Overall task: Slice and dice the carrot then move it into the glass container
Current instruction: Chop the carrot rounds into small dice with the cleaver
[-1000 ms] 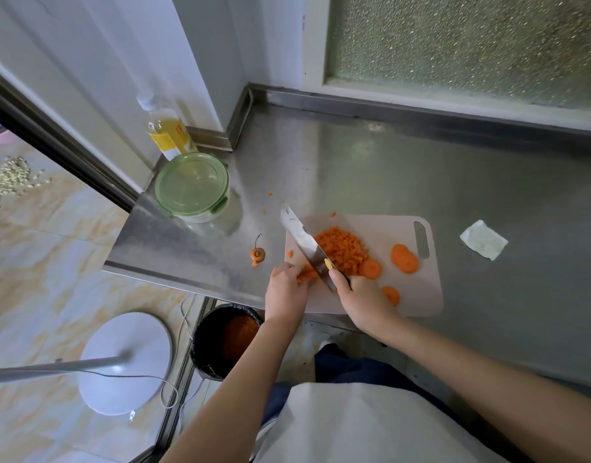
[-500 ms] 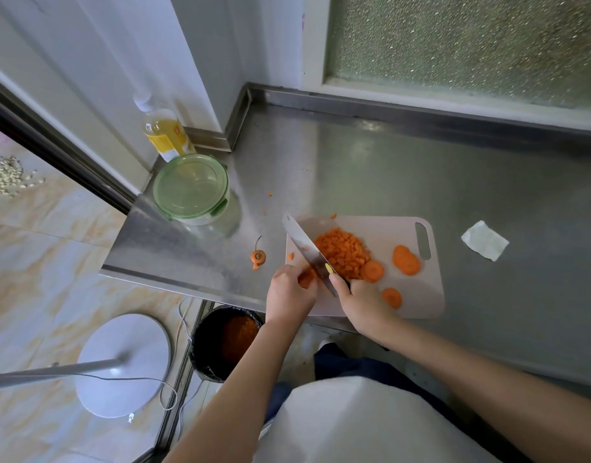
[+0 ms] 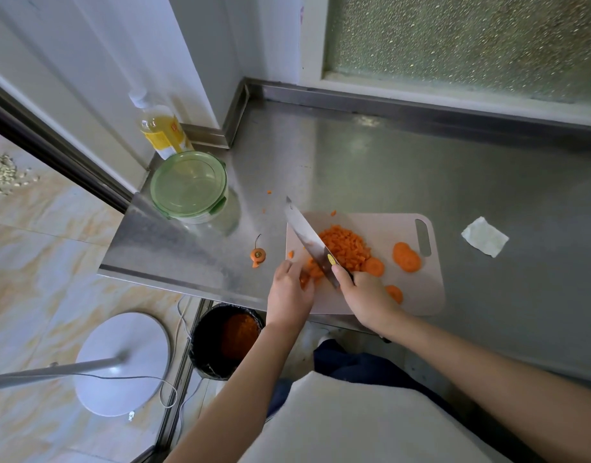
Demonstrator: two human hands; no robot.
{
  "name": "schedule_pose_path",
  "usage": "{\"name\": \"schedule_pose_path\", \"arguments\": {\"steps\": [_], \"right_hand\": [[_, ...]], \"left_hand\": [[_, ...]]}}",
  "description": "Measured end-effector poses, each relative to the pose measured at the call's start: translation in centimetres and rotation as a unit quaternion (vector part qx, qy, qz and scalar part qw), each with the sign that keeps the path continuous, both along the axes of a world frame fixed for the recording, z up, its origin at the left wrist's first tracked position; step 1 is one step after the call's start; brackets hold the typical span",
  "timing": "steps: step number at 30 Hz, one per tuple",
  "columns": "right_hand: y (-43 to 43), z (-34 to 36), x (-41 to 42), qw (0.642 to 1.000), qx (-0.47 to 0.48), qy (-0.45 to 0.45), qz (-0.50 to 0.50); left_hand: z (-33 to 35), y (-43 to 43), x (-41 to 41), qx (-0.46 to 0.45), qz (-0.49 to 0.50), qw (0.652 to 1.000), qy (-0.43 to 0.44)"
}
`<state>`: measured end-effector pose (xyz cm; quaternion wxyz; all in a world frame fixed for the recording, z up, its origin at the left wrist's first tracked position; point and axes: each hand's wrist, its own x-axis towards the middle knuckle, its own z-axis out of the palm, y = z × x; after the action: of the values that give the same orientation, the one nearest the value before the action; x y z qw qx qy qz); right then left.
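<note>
Head view: carrot strips (image 3: 312,271) are pinched under the left hand (image 3: 289,290), with the knife (image 3: 307,242), gripped by the right hand (image 3: 365,295), just to its right.

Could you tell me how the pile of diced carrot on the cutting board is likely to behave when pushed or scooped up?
The diced carrot is a loose heap of small cubes, so a push would probably spread it rather than slide it whole. Stray bits lie on the counter beside the cutting board, so some pieces may scatter.
</note>
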<state>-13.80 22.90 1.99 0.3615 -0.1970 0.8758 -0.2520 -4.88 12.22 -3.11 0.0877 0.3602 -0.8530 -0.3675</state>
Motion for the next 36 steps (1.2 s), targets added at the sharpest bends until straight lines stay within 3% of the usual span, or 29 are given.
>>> {"name": "schedule_pose_path", "arguments": {"steps": [18, 28, 36], "right_hand": [[0.6, -0.6, 0.3, 0.998, 0.019, 0.02, 0.051], [-0.2, -0.6, 0.8, 0.991, 0.059, 0.075, 0.09], [-0.1, -1.2, 0.6, 0.995, 0.037, 0.047, 0.076]], "left_hand": [[0.3, 0.1, 0.0, 0.025, 0.028, 0.999, -0.013], [0.6, -0.1, -0.4, 0.042, 0.039, 0.998, -0.019], [0.4, -0.2, -0.5, 0.044, 0.039, 0.998, -0.009]]}}
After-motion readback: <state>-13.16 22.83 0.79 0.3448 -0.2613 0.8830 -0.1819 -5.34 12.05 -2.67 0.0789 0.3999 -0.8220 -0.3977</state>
